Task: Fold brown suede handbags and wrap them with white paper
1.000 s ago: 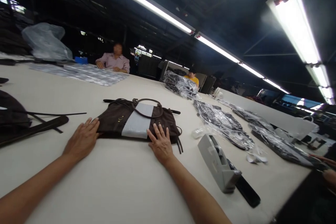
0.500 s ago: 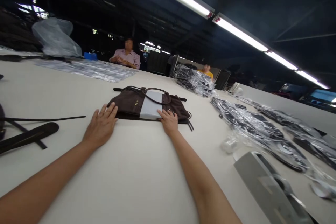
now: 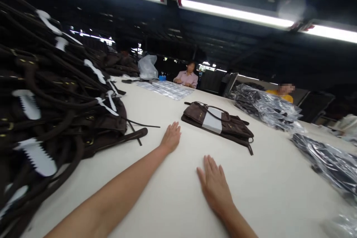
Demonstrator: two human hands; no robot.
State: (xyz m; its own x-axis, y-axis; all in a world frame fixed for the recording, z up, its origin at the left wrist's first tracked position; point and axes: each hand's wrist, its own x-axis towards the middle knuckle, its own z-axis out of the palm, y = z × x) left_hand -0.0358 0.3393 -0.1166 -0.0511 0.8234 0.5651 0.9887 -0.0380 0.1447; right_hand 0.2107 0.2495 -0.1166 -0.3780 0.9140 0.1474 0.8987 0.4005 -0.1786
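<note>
A dark brown handbag (image 3: 192, 112) lies flat on the pale table (image 3: 167, 200), a light band wrapped around its middle and its handles folded over it. My left hand (image 3: 171, 137) is off the bag, just to its left, fingers stretched out and holding nothing. Nearer to me, my right hand (image 3: 214, 184) is apart from the bag, palm down over the table with fingers extended. On the left rises a heap of brown handbags (image 3: 92, 126) with white toothed paper pieces (image 3: 37, 156) on their straps; one strap (image 3: 134, 135) reaches out toward my left forearm.
Plastic-wrapped dark goods (image 3: 264, 104) are piled at the back right, more wrapped bags (image 3: 329, 160) along the right edge. Flat clear plastic bags (image 3: 167, 89) lie at the far side, where a person in a pink shirt (image 3: 186, 79) sits. Another person in yellow (image 3: 287, 98) is beyond.
Both hands have come off the handbag and drawn back from it. My view has swung left, bringing the heap of brown bags into sight.
</note>
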